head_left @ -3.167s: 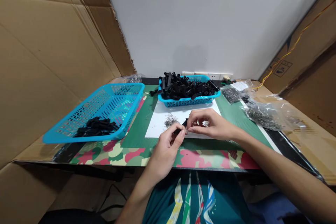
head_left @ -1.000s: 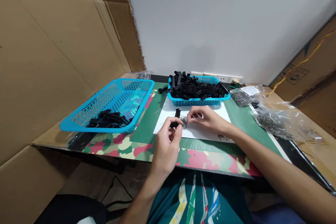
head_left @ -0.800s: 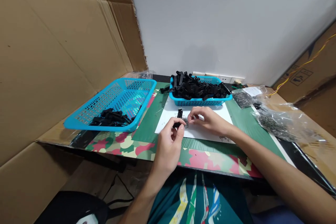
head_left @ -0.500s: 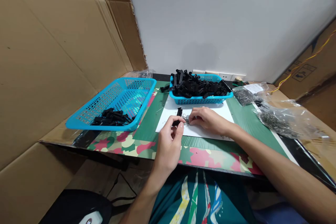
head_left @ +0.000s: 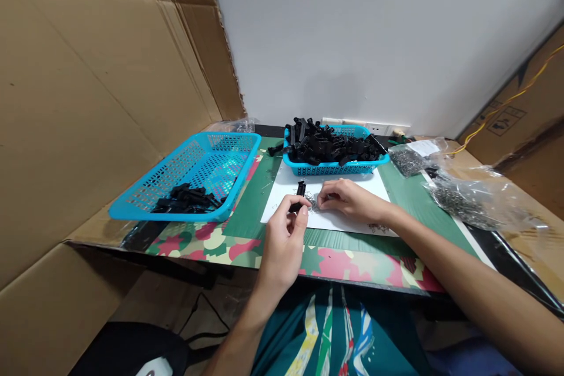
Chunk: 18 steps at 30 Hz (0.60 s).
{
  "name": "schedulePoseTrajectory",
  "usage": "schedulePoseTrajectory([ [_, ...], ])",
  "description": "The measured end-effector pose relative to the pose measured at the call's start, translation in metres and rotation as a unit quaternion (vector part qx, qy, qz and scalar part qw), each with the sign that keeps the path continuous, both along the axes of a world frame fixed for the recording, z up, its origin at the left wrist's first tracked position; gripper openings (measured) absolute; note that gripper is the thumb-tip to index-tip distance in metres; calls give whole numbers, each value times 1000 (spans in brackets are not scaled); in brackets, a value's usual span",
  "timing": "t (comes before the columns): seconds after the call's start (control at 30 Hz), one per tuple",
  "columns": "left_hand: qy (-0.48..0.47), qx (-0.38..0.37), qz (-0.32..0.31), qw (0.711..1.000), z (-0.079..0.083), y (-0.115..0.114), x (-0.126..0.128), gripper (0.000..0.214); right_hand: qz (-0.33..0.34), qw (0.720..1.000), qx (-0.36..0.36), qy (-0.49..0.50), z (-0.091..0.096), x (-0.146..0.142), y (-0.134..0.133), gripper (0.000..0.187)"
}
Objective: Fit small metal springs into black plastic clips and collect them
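My left hand [head_left: 284, 241] is closed on a small black plastic part [head_left: 300, 194], held upright above the white sheet [head_left: 343, 220]. My right hand [head_left: 350, 200] rests on the sheet with its fingertips pinched at a small heap of tiny metal springs [head_left: 312, 201], just right of the black part. What the fingertips hold is too small to make out.
A blue basket [head_left: 335, 168] heaped with black parts stands behind the sheet. A larger blue basket [head_left: 233, 185] at left holds a few black parts [head_left: 187, 198]. Clear bags of metal springs [head_left: 462, 202] lie at right. Cardboard walls close both sides; a green mat [head_left: 247, 211] covers the table.
My right hand has gone from the black part down to the spring heap on the sheet. My left hand keeps hold of the part, now upright. The view has shifted slightly.
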State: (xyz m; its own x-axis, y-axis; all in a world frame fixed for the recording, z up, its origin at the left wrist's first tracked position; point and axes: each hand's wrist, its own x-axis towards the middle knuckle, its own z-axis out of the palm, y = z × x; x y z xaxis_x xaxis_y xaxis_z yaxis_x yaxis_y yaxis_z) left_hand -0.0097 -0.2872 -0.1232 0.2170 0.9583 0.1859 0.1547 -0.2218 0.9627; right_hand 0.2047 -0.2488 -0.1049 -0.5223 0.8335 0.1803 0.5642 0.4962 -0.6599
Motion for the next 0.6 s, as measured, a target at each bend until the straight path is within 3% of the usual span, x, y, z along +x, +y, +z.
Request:
schedulePoseTrajectory([
  [0.2, 3, 4, -3, 1000, -1, 0, -1, 17, -29, 999, -29, 29, -2, 0, 0, 15],
  [0.33, -2, 5, -2, 1000, -1, 1, -1, 17, -28, 992, -61, 110, 0, 1, 0, 17],
  [0.47, 1, 12, -9, 1000, -1, 2, 0, 19, -36, 978, -38, 201, 4, -6, -4, 25],
  [0.6, 2, 9, -19, 1000, -1, 2, 1, 26, -28, 974, 16, 224, 7, -21, -13, 20],
])
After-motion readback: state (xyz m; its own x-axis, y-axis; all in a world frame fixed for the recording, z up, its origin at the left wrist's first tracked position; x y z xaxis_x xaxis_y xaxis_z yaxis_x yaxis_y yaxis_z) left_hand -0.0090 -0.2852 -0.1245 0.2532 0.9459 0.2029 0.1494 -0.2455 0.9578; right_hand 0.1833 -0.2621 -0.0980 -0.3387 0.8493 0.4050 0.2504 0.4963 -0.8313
